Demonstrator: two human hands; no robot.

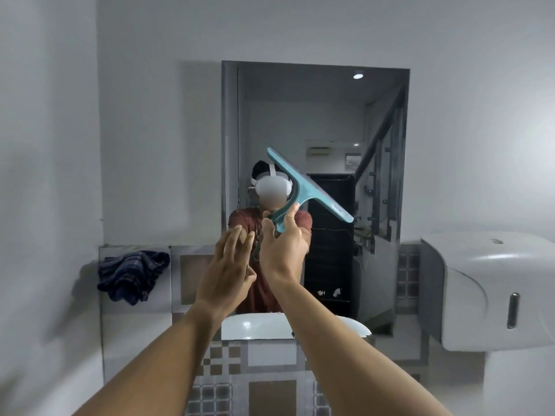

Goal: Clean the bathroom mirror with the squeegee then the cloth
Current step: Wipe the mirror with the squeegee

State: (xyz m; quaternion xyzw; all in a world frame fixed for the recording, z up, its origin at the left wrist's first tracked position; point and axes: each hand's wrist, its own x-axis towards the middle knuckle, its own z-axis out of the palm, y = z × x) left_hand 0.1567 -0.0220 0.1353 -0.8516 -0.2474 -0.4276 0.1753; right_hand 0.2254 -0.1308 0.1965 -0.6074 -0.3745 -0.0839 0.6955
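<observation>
A rectangular mirror (330, 115) hangs on the grey wall ahead. My right hand (283, 244) grips the handle of a teal squeegee (312, 187), whose blade is tilted diagonally in front of the mirror's middle. Whether the blade touches the glass I cannot tell. My left hand (229, 265) is raised just left of the right one, fingers spread, holding nothing. A dark blue checked cloth (132, 274) lies bunched on the tiled ledge to the left, below mirror height.
A white paper dispenser (486, 289) juts from the wall at the right. A white basin (258, 325) sits below the mirror. Patterned tiles (270, 370) cover the lower wall. The left wall stands close.
</observation>
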